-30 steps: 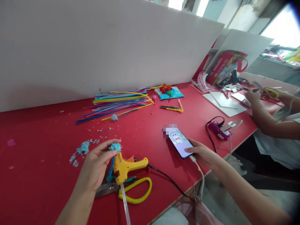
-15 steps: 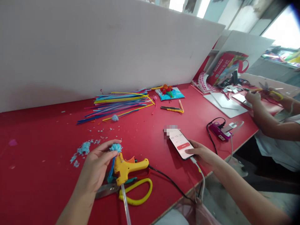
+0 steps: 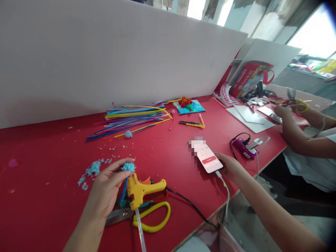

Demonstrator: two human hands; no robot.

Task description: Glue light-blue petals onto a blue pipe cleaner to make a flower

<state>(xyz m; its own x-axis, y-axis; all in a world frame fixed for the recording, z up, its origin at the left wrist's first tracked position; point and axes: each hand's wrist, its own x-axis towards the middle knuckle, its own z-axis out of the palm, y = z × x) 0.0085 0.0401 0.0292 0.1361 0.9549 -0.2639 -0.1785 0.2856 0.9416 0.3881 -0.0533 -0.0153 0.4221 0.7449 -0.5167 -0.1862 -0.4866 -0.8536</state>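
My left hand has its grip closed on a blue pompom flower, thumb and fingertips pinching the fluffy head while the blue stem runs down behind my palm. Right beside that grip, touching or almost touching the stem, lies the yellow glue gun, its clear glue stick pointing back toward the near bench edge. Under the gun sit the yellow-handled scissors, blades hidden partly by my wrist. Left of the grip is a scatter of blue fluff trimmings, and beyond that plain red bench with open room out to the left.

My right hand rests at the near edge of the bench, fingers curled loosely around the lower end of a phone lying flat, screen up; its white cable drops over the edge just by the wrist. Between my two grips the gun's black cord crosses the bench and falls off the edge.

Farther out from the left grip, a pile of coloured pipe cleaners lies against the white board. To the right of the phone sits a purple charger, and well past it another person's hands work with scissors.
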